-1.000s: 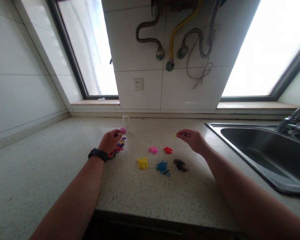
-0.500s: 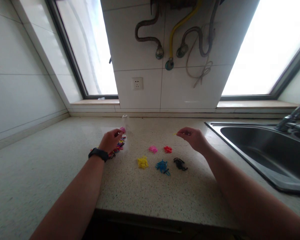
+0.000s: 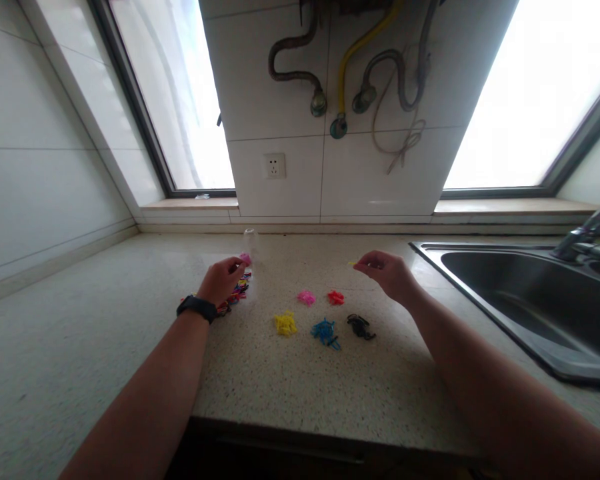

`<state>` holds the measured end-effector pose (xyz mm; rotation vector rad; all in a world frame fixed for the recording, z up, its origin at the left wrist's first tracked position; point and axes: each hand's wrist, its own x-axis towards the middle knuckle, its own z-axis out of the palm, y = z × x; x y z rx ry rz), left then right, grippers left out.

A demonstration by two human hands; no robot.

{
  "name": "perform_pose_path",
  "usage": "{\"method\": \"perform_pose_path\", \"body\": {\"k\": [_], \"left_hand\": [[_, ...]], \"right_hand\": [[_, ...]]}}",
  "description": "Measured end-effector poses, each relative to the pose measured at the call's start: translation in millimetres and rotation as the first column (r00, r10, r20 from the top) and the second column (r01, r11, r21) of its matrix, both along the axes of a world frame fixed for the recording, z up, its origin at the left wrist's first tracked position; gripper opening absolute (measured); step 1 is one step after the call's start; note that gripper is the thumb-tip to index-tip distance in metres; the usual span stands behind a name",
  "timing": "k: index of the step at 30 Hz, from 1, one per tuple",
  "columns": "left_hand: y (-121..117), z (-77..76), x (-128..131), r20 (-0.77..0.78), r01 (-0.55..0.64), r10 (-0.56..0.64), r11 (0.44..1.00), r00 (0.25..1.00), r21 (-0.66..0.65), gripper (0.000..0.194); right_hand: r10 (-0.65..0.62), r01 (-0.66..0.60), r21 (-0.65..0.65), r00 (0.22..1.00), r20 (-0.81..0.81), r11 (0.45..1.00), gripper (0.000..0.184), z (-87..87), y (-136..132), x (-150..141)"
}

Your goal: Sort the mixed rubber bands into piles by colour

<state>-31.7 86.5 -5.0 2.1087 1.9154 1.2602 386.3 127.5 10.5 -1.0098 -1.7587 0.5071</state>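
Observation:
My left hand (image 3: 224,279), with a black band on the wrist, pinches a small pink thing (image 3: 245,259) whose kind I cannot make out. Below and behind that hand lies a mixed-colour pile of rubber bands (image 3: 239,291), partly hidden by it. My right hand (image 3: 384,272) is closed with a thin yellow rubber band (image 3: 352,263) poking out from its fingertips, held above the counter. Between the hands are sorted heaps: pink bands (image 3: 307,298), red bands (image 3: 335,298), yellow bands (image 3: 285,324), blue bands (image 3: 325,333) and black bands (image 3: 361,327).
A clear plastic container (image 3: 251,244) is just behind my left hand. On the right a steel sink (image 3: 510,287) with a faucet (image 3: 583,240) is set into the speckled counter (image 3: 280,387). Pipes and a socket (image 3: 275,166) are on the tiled wall.
Both hands stay almost in place. The yellow band in my right hand sits very slightly higher; the heaps look the same.

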Motion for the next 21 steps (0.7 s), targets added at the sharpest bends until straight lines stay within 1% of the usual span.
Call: {"method": "perform_pose_path", "body": {"k": [10,21], "left_hand": [[-1.1,1.7,2.3,-0.021,0.009,-0.009,1.0,1.0,-0.014,0.038],[-1.6,1.6,2.6,-0.009,0.024,-0.025,0.999,1.0,-0.023,0.04]], "right_hand": [[-0.008,0.008,-0.022,1.0,-0.007,1.0,0.048,-1.4,1.4,0.3],[0.001,-0.001,-0.037,1.0,0.019,0.999,0.048,1.5,-1.8,-0.7]]}}
